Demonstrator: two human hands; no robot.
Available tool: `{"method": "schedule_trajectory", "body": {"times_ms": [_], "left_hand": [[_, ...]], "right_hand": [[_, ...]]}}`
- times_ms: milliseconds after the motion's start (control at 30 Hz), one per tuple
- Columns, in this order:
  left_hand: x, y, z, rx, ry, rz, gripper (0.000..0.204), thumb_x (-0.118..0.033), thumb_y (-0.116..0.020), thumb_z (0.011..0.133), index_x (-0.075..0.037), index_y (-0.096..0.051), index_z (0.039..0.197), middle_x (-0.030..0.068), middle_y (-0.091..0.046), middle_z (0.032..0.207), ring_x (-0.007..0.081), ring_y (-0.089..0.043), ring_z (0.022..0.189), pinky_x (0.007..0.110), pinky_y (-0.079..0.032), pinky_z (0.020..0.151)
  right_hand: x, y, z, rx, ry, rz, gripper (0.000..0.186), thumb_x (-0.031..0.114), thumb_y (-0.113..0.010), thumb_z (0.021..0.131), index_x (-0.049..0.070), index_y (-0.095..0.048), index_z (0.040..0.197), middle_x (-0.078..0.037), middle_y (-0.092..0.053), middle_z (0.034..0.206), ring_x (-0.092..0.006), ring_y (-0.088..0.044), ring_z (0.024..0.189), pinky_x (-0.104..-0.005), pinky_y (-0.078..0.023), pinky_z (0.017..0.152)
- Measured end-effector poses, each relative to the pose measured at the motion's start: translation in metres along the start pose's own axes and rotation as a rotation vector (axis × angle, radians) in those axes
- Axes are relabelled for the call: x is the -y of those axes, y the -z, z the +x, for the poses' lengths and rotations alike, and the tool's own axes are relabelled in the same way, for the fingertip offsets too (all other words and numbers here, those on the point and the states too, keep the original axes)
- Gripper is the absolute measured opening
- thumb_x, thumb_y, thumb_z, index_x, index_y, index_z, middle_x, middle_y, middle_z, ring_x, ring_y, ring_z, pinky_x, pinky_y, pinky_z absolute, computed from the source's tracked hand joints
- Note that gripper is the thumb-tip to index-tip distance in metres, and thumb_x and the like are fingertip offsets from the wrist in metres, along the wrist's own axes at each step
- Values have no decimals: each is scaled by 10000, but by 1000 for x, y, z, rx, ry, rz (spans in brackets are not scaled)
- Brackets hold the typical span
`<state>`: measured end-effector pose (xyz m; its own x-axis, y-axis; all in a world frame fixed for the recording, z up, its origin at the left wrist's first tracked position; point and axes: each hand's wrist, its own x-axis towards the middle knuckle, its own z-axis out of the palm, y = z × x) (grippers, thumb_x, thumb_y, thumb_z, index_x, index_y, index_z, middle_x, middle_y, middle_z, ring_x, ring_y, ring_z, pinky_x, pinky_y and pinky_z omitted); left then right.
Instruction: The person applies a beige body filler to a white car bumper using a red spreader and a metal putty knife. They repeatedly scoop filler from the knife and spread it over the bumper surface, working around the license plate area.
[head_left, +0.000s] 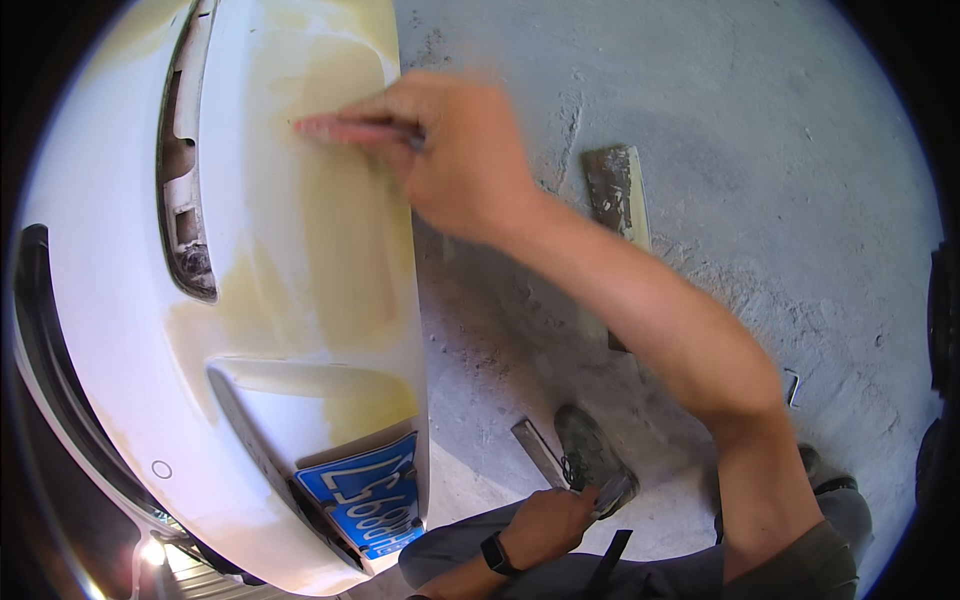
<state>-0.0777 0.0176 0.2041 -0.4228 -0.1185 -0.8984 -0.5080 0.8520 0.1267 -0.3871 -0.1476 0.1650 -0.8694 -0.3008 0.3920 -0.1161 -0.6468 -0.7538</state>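
My right hand [445, 150], slightly blurred, pinches a thin pinkish tool [335, 128], perhaps a scraper, against the white car bumper [110, 280] on a yellowish filler patch [320, 260]. The recessed slot [180, 215] runs along the bumper to its left. Low at the bottom centre, my left hand [550, 530], wearing a dark wristwatch, grips a grey metal tool [610, 492], perhaps a putty knife, above my shoe. A blue licence plate [358, 490] sits in the bumper's lower recess.
A paint-spattered board [610, 190] lies on the rough concrete floor [760, 150], partly behind my right forearm. A narrow metal bar [535, 450] lies beside my shoe [585, 445]. A small bent metal piece [793, 388] is at right. The car's dark window trim [40, 310] curves along the left.
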Motion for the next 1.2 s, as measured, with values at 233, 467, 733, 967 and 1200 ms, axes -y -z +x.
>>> {"method": "schedule_trajectory", "body": {"times_ms": [233,467,733,967,1200], "left_hand": [[-7,3,0,-42,-26,-25,270,-119,-584,896,4,-563,1135,171,-649,648,381,-670,610,495,-516,541],[-15,10,-5,-62,-44,-27,277,-104,-590,888,5,-562,1141,156,-635,630,358,-656,585,472,-506,518],[-11,6,-3,-24,-14,-27,251,-119,-591,901,-7,-559,1124,190,-659,665,389,-676,616,501,-521,551],[-6,0,-6,-1,8,-47,221,-125,-592,907,-10,-565,1094,181,-661,677,382,-674,631,498,-523,555],[2,-11,-5,-73,-16,-51,345,-193,-640,922,-20,-539,1203,181,-639,674,406,-652,621,522,-503,563]], "right_hand": [[32,-18,-80,-33,30,19,314,-3,-760,720,109,-762,1013,-99,-734,1003,-333,-704,893,-413,-579,771],[33,22,-68,246,-54,42,233,2,-728,807,106,-785,1007,-152,-729,963,-348,-705,870,-429,-575,766],[-19,24,79,8,28,-235,250,37,-624,878,46,-753,1093,-237,-709,952,-428,-681,904,-469,-532,801],[-6,2,71,-61,232,-483,268,12,-592,875,27,-753,1089,-260,-715,997,-450,-683,954,-487,-537,845],[26,-3,-8,73,8,-126,259,32,-645,800,121,-791,995,-165,-730,928,-388,-684,858,-472,-546,769]]}}
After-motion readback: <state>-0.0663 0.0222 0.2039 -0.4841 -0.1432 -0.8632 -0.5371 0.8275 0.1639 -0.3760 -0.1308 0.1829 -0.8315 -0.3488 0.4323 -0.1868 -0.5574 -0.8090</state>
